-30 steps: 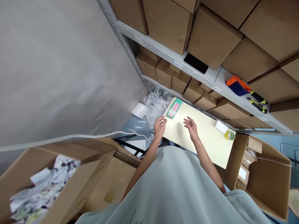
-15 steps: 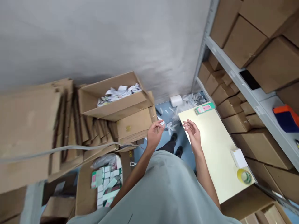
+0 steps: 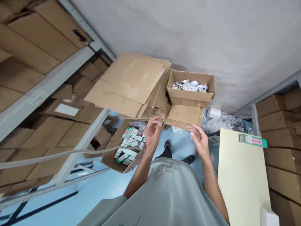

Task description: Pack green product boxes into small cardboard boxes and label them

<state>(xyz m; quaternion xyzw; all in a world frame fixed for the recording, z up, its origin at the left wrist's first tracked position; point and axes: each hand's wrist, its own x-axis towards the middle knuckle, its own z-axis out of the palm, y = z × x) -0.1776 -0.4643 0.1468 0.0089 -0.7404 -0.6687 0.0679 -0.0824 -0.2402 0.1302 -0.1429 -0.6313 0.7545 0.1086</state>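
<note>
My left hand is raised in front of my body with its fingers loosely curved and apart from the thumb. I make out nothing held in it. It appears nearest to the open carton of small white and green boxes and the edge of the stacked flat cardboard. My right hand hovers opposite, fingers half bent and spread, also with nothing plainly in it. Beyond its fingertips lies a stack of brown cardboard, with an open carton of crumpled white paper scraps behind it.
To the right stands a pale yellow table bearing a green and pink box and a white box. Shelves of brown cartons line both sides. A grey cable crosses at left. White scraps and a roll lie by the wall.
My view has swung left, so the cartons and cardboard appear farther right and the left shelving shows. Both hands remain raised and apart, now in front of the cardboard.
</note>
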